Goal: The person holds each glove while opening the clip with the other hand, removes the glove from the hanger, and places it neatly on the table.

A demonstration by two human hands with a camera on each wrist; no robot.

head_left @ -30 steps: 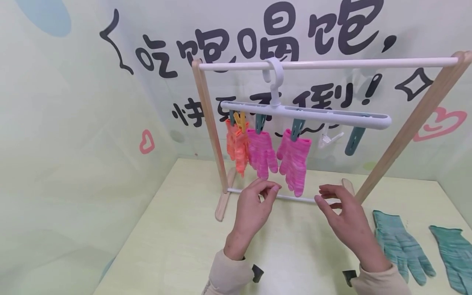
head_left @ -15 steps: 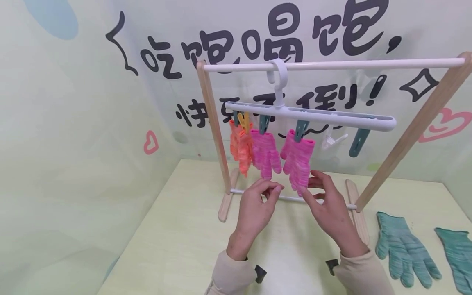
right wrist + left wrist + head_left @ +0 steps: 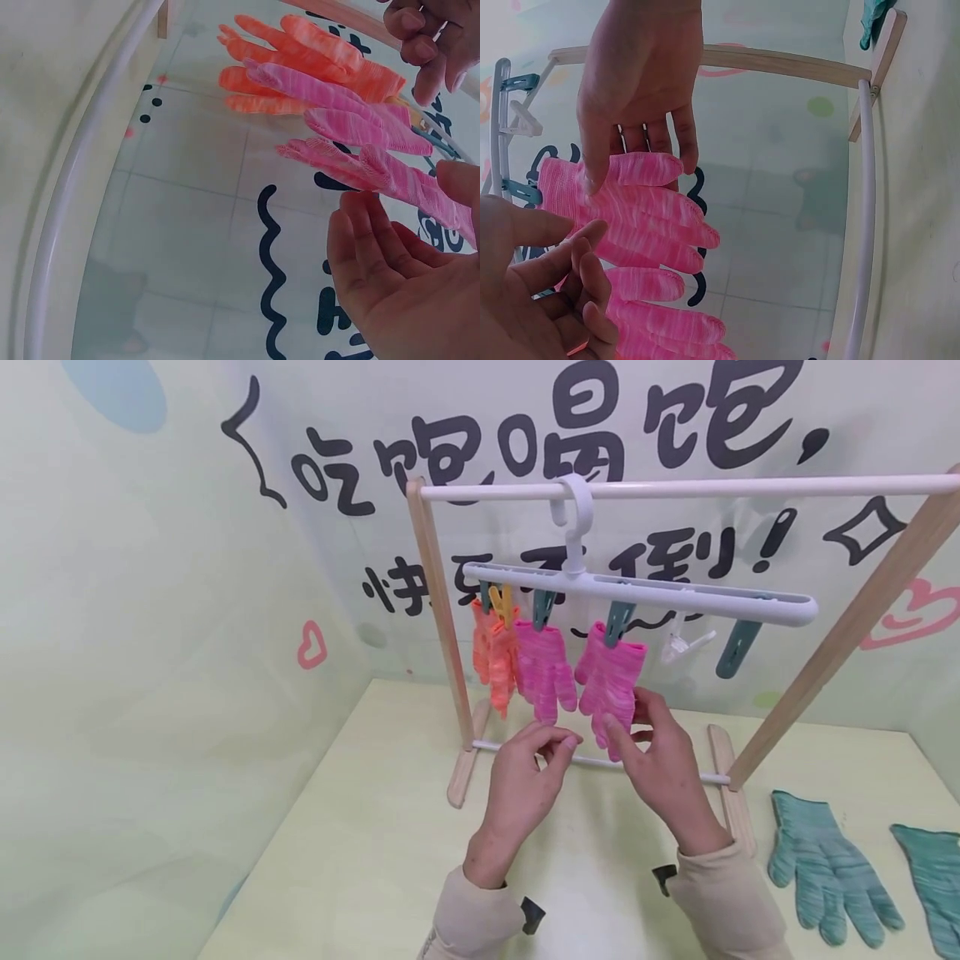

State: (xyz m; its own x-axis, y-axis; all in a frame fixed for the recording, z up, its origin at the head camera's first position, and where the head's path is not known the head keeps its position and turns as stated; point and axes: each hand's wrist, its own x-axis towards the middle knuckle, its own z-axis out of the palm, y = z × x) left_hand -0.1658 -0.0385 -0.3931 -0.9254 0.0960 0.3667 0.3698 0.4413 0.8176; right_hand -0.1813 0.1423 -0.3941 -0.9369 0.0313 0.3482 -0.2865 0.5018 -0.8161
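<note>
Two pink gloves hang by teal clips from a white hanger (image 3: 675, 595). My right hand (image 3: 663, 768) is at the right pink glove (image 3: 617, 672), thumb in front and fingers behind. In the right wrist view its relaxed fingers (image 3: 361, 232) lie against or very near that glove; a firm grip is not visible. My left hand (image 3: 525, 785) hovers below the left pink glove (image 3: 545, 668), fingers loosely curled, thumb near the index finger, nothing between them. Further left hang orange gloves (image 3: 502, 664), with a yellow clip (image 3: 501, 606) on the front one.
The hanger hooks over the top bar (image 3: 712, 487) of a wooden-sided stand (image 3: 442, 618). A clear clip (image 3: 684, 645) and a teal clip (image 3: 737, 649) hang from its right part without gloves. Two green gloves, one whole (image 3: 832, 868) and one cut off by the frame (image 3: 933, 877), lie at right.
My right hand has moved left and slightly up, from beside the right pink glove to around its lower part. The left hand keeps nearly the same place and pose.
</note>
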